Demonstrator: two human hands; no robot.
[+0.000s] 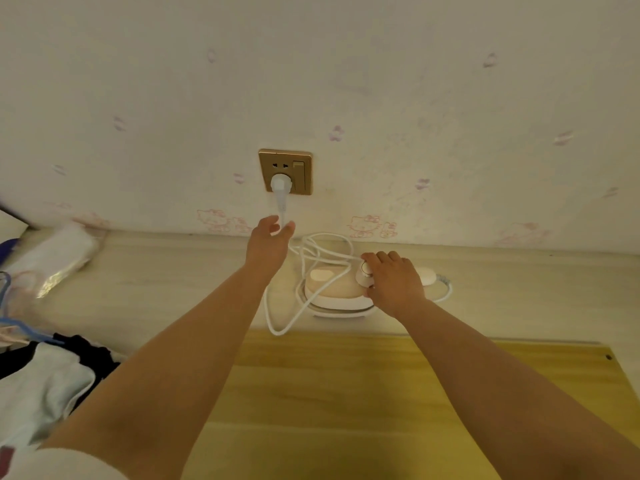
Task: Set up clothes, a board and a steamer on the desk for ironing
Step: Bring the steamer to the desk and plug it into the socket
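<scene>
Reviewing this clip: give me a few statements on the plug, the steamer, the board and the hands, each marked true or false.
1. The white plug sits in the wall socket. True.
2. The right hand rests on the steamer. True.
3. The steamer stands on the wooden board. False: it is on the desk, behind the board.
4. The left hand holds the clothes. False: it is at the cord below the plug.

Gold socket (300, 157), white cord (277, 320), yellow board (381, 393), cream steamer (337, 289) (pinkish top)
</scene>
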